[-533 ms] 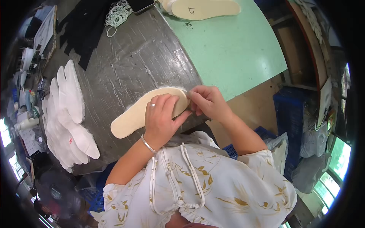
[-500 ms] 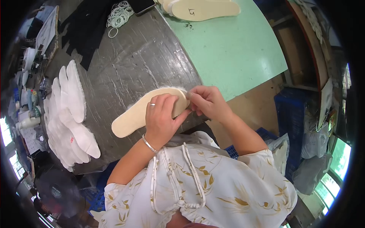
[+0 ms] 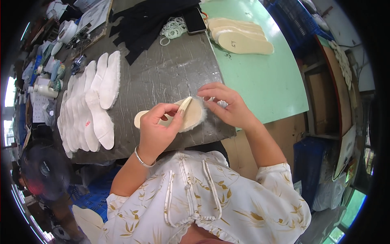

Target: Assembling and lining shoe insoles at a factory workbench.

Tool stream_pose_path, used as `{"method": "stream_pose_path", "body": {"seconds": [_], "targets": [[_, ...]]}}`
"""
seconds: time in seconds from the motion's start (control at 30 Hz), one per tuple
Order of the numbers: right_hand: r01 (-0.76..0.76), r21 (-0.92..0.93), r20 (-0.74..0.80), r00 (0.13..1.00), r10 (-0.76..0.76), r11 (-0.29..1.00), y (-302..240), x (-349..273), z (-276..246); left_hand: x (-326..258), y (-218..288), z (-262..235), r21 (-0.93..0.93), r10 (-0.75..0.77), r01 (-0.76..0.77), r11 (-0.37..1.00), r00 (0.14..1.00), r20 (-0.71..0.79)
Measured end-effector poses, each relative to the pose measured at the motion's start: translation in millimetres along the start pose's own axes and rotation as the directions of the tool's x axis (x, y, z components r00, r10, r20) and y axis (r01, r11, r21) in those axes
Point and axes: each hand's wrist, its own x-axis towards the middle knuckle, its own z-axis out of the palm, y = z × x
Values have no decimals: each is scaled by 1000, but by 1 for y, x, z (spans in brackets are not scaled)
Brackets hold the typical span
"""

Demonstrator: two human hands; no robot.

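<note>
A cream insole [image 3: 194, 116] with white fleece along its edge lies on the dark table before me. My left hand [image 3: 159, 124] pinches a narrow, raised cream edge [image 3: 185, 104] over it, thumb on one side and fingers on the other. Whether that edge is a fold of the same insole or a separate layer, I cannot tell. Just right of the insole's wide end is my right hand [image 3: 227, 105], its fingers curved and apart. A bit of white shows behind its fingers, too small to name.
Rows of white fleece insoles [image 3: 106, 130] lie at left. Black cloth [image 3: 144, 30], pale elastic bands [image 3: 173, 27] and a phone [image 3: 194, 21] sit at the back. Several cream insoles [image 3: 245, 44] rest on the green board [image 3: 268, 87]. A fan [image 3: 44, 168] stands at lower left.
My left hand has gone from lying flat on the insole to pinching a raised edge. My right hand has let go of the wide end and opened. The view has shifted.
</note>
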Motion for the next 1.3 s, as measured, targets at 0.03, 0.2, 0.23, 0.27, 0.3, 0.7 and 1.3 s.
{"method": "stream_pose_path", "body": {"seconds": [0.03, 0.2, 0.23, 0.27, 0.3, 0.7, 1.3], "targets": [[20, -8, 14, 1000, -20, 1000, -7, 7, 3, 0, 5, -9, 1, 11, -11, 1000, 1000, -24], [173, -2, 198, 965, -169, 985, -47, 47, 18, -3, 24, -51, -21, 23, -24, 999, 998, -56], [208, -25, 202, 959, -199, 978, -53, 54, 21, -1, 28, -58, -14, 37, -38, 999, 998, -52], [230, -30, 217, 951, -218, 973, -60, 61, 22, 0, 31, -66, -11, 50, -50, 999, 996, -76], [225, -20, 239, 947, -214, 974, -70, 68, 22, 1, 34, -73, -32, 37, -39, 999, 997, -74], [331, -210, 178, 938, -297, 920, -141, 100, 43, 8, 55, -115, -186, 122, -138, 973, 988, -92], [317, -292, 186, 944, -272, 902, -156, 99, 53, 8, 50, -116, -405, -70, 32, 914, 994, -80]]}}
